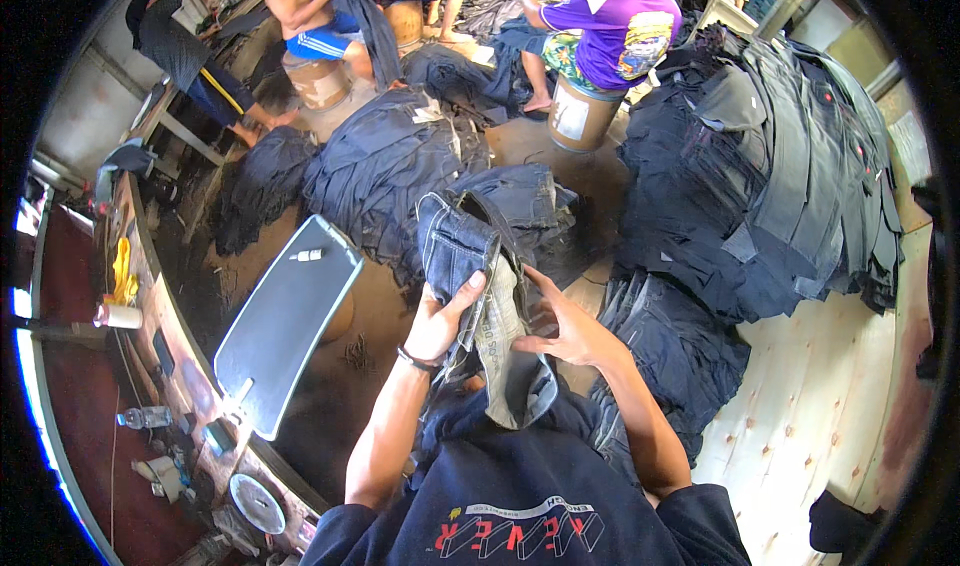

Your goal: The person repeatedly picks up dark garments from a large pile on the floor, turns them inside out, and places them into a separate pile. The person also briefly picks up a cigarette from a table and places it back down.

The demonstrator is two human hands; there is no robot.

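A pair of dark denim jeans (pixel 455 246) is bunched up in front of my chest, with a pale inner lining (pixel 498 341) showing. My left hand (pixel 437 321) grips the left side of the jeans, its thumb lying over the denim. At the right side, my right hand (pixel 580 331) has its thumb and forefinger spread apart. Its thumb tip reaches the lining, while the tips of the other fingers are partly hidden by the cloth.
Heaps of dark denim (pixel 390 166) lie ahead, and a tall stack (pixel 770 166) rises at right. A dark board (pixel 285 326) stands left, beside a cluttered wooden bench (pixel 180 356). Several people work beyond; one in a purple shirt (pixel 620 31) sits on a drum (pixel 585 116).
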